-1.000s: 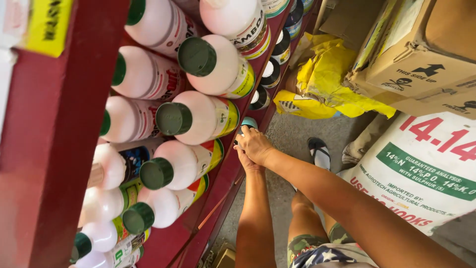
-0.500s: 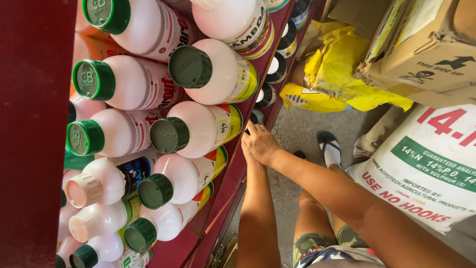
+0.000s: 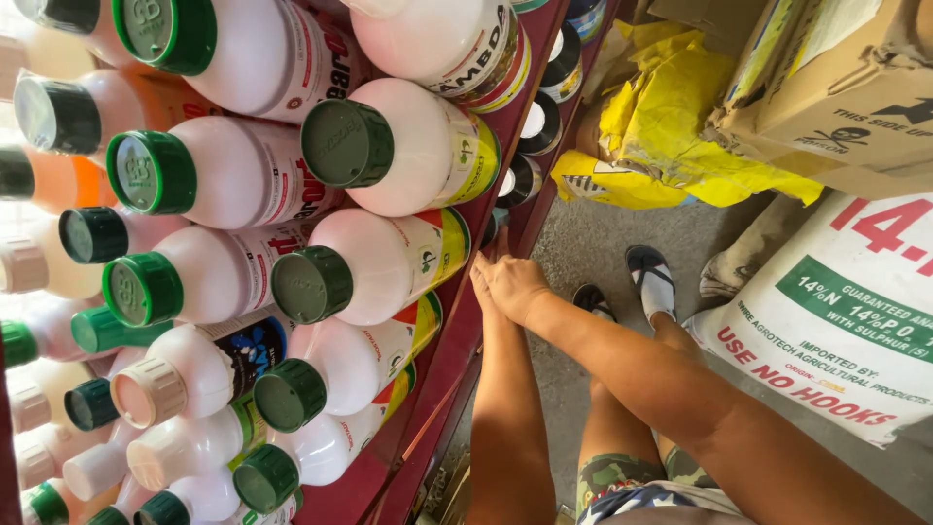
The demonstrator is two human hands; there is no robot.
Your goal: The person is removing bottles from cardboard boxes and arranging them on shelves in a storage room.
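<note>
Grip: both hands reached together to the lower shelf at the centre of the frame. The right hand lay over the left hand, fingers extended toward a small dark can at the shelf's edge. Whether either hand was closed on the can could not be told, since the fingertips were hidden behind the red shelf edge and by each other.

Change: compared with the views half a second and one second earlier, the hands sat at much the same spot against the shelf, just below the row of cans running toward the upper centre. The camera had swung left, so more of the white bottles with green caps filled the left half of the frame. The hands had thus held their place while the head moved; the reach at the can appeared ongoing rather than finished.

Surroundings: a bottle with a red and yellow label lay just left of the hands. At upper right stood a cardboard box above crumpled yellow bags. A white printed sack lay at right on the concrete floor, near the person's sandalled feet.
</note>
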